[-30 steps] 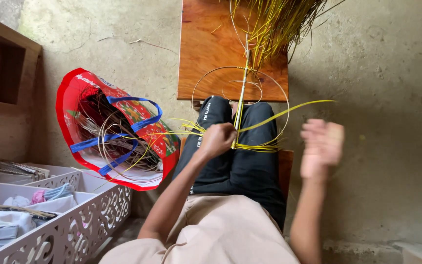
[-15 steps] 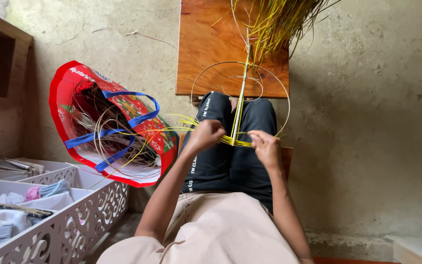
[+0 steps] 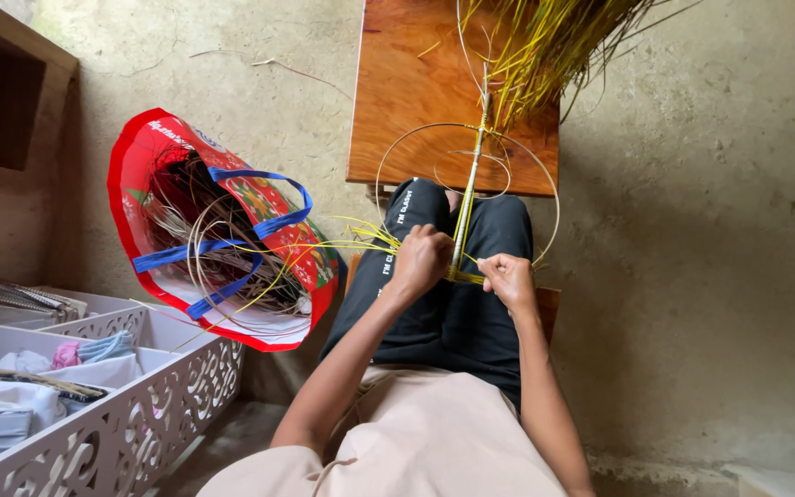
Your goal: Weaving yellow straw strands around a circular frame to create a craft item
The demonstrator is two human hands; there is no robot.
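Weaving yellow strips onto a stick frame over the lap

Left hand (image 3: 420, 260) grips the stick (image 3: 467, 198); right hand (image 3: 509, 278) pinches a strip (image 3: 471, 278) just beside it. Only a short wrapped band shows; hoop (image 3: 388, 170) beyond both hands is bare

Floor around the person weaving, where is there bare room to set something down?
The concrete floor right of the wooden board is bare. A smaller patch lies between the red bag and the board. It is crowded on the lap, where the left hand and right hand grip the yellow strips, and in the white tray.
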